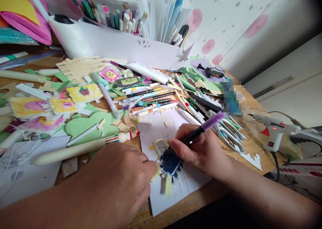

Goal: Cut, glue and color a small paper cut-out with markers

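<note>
My right hand grips a marker with a black barrel and a purple end that points up to the right. Its tip is hidden behind my fingers, over a small dark blue coloured paper piece. That piece has a ragged edge, yellow strips below and a pale loop at its top. It lies on a white sheet marked with stray strokes. From the left, my left hand is closed, its fingertips at the piece's left edge and seeming to hold it; part of the grip is hidden.
Several markers, paper scraps and yellow-pink painted pieces crowd the wooden table. Scissors lie right of the sheet. A white hot glue gun, its red light lit, sits at the right edge. A pen-filled box stands behind.
</note>
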`<move>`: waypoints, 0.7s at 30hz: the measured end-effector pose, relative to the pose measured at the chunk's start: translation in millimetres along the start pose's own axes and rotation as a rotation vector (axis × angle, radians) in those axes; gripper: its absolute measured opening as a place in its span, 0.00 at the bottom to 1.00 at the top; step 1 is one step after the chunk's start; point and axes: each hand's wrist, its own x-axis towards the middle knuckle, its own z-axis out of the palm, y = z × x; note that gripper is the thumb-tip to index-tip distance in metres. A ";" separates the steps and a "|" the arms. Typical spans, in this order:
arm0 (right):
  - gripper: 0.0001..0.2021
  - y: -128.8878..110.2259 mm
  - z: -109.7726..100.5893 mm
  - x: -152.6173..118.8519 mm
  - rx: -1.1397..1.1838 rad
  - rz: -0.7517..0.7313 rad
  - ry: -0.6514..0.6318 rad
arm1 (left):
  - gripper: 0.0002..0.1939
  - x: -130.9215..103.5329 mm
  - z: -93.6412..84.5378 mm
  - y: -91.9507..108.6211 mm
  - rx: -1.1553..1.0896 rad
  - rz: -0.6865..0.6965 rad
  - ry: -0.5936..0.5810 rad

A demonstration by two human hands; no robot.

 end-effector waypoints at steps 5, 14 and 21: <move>0.12 0.4 -0.4 0.7 0.000 0.014 -0.022 | 0.14 -0.1 -0.1 1.6 0.021 0.038 -0.001; 0.12 7.8 -10.4 5.9 -0.009 0.013 -0.023 | 0.13 0.4 -0.7 1.9 0.009 0.014 -0.003; 0.11 5.4 -8.0 2.3 -0.068 -0.055 -0.006 | 0.13 0.0 0.8 1.5 -0.002 0.004 -0.010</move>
